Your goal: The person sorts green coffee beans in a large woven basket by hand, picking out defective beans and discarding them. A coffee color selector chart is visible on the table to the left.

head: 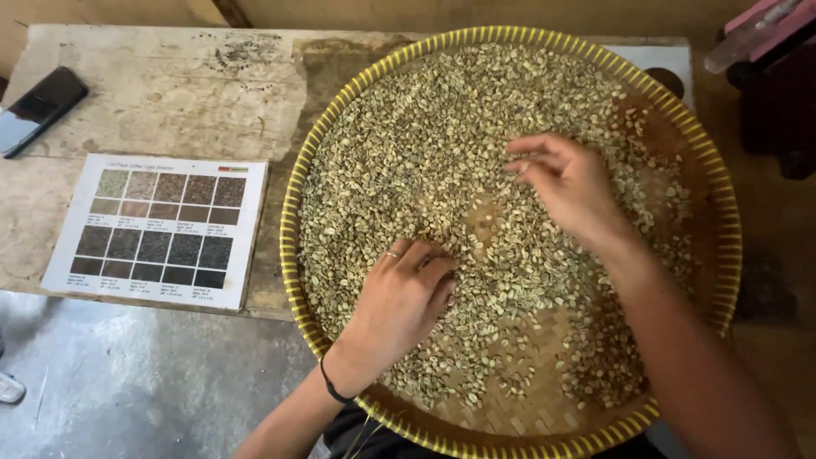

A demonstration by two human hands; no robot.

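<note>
Pale green, unroasted coffee beans point(442, 144) lie spread across a large round woven bamboo tray with a yellow rim point(293, 212), which covers the right half of a worn wooden tabletop point(161, 93). The left hand point(399, 306) rests palm-down on the beans near the tray's near edge, fingers curled into them. The right hand point(569, 183) hovers over the tray's middle, fingertips pinched together; what they hold cannot be told. A printed colour chart of bean samples point(157, 229) lies at the tabletop's near left edge, and a dark smartphone point(38, 109) near its far left corner.
</note>
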